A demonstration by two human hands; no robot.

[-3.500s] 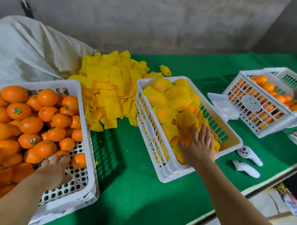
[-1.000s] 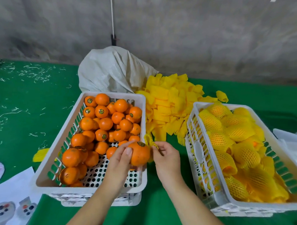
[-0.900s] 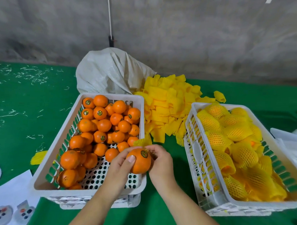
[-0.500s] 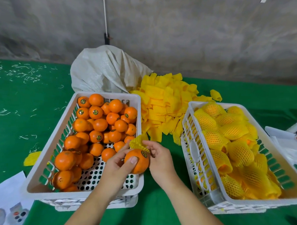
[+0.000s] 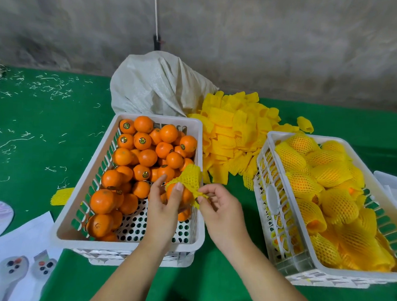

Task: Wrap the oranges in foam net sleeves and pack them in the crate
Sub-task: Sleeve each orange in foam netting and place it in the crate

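Observation:
My left hand [image 5: 163,203] grips an orange [image 5: 184,196] over the right side of the white crate of bare oranges [image 5: 129,240]. A yellow foam net sleeve [image 5: 192,178] sits stretched over the top of that orange. My right hand [image 5: 220,207] pinches the sleeve's lower right edge. To the right stands the white crate of wrapped oranges [image 5: 271,198], filled with several net-covered fruits. Loose yellow sleeves [image 5: 234,133] lie heaped between the two crates at the back.
A grey woven sack [image 5: 159,86] leans against the wall behind the left crate. One stray sleeve [image 5: 61,196] lies left of that crate. Papers and two white controllers [image 5: 27,266] lie at the near left. White sheets [image 5: 392,182] show at the far right on the green cloth.
The sleeve, earlier bunched beside the orange in my right hand, is now spread over the orange's top and drawn down on the right. My left hand kept hold of the orange.

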